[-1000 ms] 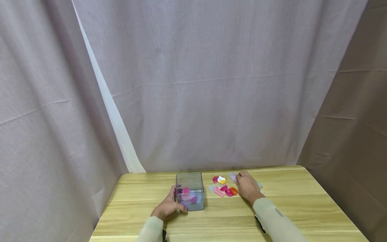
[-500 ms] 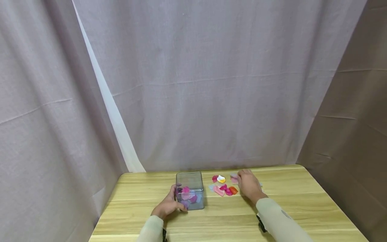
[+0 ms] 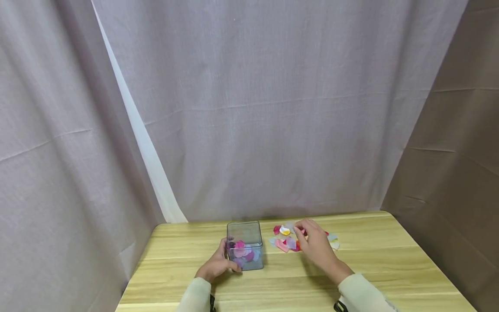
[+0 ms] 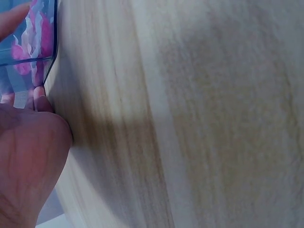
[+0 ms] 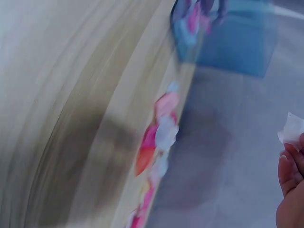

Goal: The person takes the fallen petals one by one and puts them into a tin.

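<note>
Left hand (image 3: pixel 219 263): your fingers grip the clear box (image 3: pixel 255 264), lower centre of frame.
Right hand (image 3: pixel 317 249): your fingertips pinch a pale petal (image 5: pixel 291 128), right of the box.
Loose petals (image 3: pixel 281 245): beside your right hand.

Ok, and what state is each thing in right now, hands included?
Box: upright, partly filled with petals.
Left hand: gripping the box.
Right hand: pinching the pale petal.
Pale petal: held off the table.
Loose petals: scattered on the table, some overlapping.
Curtain: hanging, creased.
</note>
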Demonstrator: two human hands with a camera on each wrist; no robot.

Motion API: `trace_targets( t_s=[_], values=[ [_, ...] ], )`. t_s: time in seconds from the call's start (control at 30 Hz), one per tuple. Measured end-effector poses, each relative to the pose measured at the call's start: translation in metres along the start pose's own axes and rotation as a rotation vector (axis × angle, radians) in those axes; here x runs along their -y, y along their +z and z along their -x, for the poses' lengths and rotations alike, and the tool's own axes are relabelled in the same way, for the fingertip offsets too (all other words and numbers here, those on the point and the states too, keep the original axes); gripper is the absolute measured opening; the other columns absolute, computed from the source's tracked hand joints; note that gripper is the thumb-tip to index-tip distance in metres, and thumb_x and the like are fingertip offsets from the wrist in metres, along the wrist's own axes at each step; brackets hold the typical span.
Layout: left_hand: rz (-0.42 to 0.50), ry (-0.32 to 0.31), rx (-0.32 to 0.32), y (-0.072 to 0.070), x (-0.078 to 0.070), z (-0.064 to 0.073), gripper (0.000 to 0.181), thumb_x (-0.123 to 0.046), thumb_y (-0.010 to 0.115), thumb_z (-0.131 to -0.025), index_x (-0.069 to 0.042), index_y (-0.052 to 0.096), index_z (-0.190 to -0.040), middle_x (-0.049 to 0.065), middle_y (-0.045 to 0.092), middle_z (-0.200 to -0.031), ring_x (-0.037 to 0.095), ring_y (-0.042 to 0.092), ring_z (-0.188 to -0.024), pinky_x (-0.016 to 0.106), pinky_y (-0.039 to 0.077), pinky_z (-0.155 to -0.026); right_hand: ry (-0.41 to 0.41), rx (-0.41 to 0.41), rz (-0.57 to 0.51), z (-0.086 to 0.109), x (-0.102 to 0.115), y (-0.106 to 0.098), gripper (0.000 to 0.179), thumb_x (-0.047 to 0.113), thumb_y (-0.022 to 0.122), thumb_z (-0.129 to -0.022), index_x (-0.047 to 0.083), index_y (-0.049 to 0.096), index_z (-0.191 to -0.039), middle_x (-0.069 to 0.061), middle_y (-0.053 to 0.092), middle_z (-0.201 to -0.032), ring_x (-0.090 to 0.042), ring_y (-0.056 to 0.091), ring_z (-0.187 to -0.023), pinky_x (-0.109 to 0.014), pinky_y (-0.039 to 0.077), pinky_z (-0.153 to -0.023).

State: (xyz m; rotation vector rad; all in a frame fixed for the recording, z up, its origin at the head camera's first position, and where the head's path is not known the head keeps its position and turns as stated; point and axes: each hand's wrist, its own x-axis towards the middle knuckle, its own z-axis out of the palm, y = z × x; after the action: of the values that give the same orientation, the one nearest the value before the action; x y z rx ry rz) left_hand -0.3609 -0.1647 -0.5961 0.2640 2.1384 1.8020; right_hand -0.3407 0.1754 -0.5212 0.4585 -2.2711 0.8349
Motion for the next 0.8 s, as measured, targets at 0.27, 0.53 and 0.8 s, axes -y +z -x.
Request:
trace_targets(
  t_s=[0.27, 0.53, 0.8],
  values=[
    [-0.011, -0.010, -0.003, 0.000, 0.001, 0.000, 0.110, 0.004, 0.085, -0.064, -0.015, 0.030, -0.158, 0.019, 0.048, -0.159, 0.047, 0.035, -0.151, 0.081, 0.001, -0.125, -0.070, 0.023, -0.064, -0.007, 0.040, 0.012, 0.010, 0.001, 0.076, -0.093, 0.010, 0.073, -0.094, 0.002, 0.070, -0.087, -0.012, 0.063, -0.083, -0.027, 0.057, -0.070],
    [-0.025, -0.017, -0.021, 0.001, -0.001, -0.004, 0.112, 0.002, 0.086, -0.065, -0.016, 0.029, -0.159, 0.018, 0.045, -0.163, 0.050, 0.026, -0.157, 0.081, -0.001, -0.125, -0.138, 0.197, -0.071, -0.026, 0.083, 0.052, 0.002, 0.009, 0.072, -0.099, 0.012, 0.072, -0.098, 0.004, 0.068, -0.090, -0.010, 0.059, -0.084, -0.028, 0.056, -0.075],
    [-0.036, -0.024, -0.027, 0.001, 0.000, -0.001, 0.108, 0.002, 0.085, -0.066, -0.015, 0.030, -0.157, 0.019, 0.045, -0.161, 0.046, 0.032, -0.153, 0.079, 0.003, -0.127, -0.134, 0.439, 0.101, -0.048, 0.101, 0.104, 0.009, 0.011, 0.072, -0.095, 0.012, 0.073, -0.086, 0.004, 0.067, -0.086, -0.012, 0.056, -0.084, -0.028, 0.053, -0.074]
  ],
)
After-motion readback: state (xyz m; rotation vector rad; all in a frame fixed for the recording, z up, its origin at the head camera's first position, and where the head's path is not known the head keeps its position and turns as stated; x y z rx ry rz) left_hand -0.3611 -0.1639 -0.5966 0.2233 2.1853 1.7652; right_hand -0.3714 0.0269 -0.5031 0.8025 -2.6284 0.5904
